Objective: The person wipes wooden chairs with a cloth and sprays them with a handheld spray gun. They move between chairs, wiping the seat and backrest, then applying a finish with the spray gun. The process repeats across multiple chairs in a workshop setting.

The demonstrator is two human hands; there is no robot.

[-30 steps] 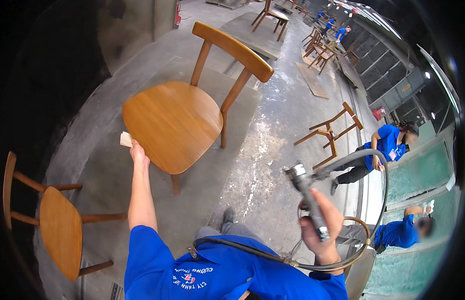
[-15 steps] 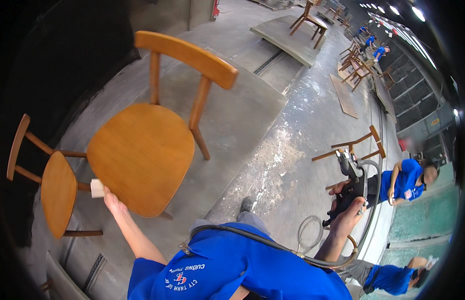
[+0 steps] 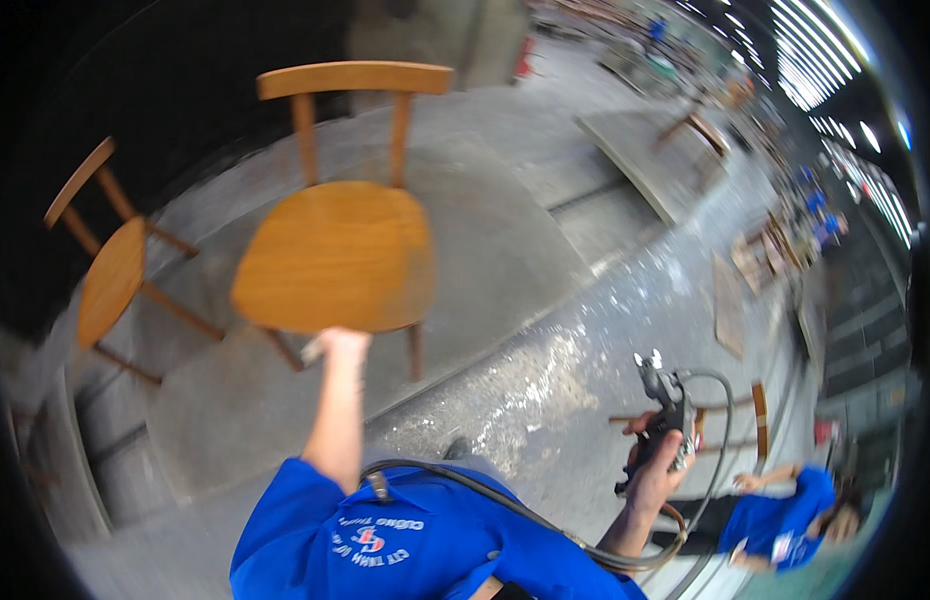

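Observation:
A wooden chair [image 3: 335, 255] with a rounded orange-brown seat and a curved back rail stands in front of me. At the front edge of its seat is my left hand [image 3: 343, 345], blurred by motion, its fingers closed around a small pale block [image 3: 311, 350]. Whether the block touches the seat cannot be made out. Out to the right, my right hand [image 3: 657, 465] is wrapped around the grip of a dark spray gun [image 3: 670, 400]. A grey hose [image 3: 727, 440] loops from the gun, and a dark hose runs across my body.
A second wooden chair [image 3: 115, 275] stands to the left. Another chair [image 3: 760, 425] is beyond the spray gun, near a person in blue [image 3: 785, 520] at the lower right. Further off are low platforms [image 3: 635, 165], chairs and more people.
My view has turned, and the chair now faces me more squarely. My left hand has shifted along the seat's front edge with the pale block. The right hand still grips the spray gun.

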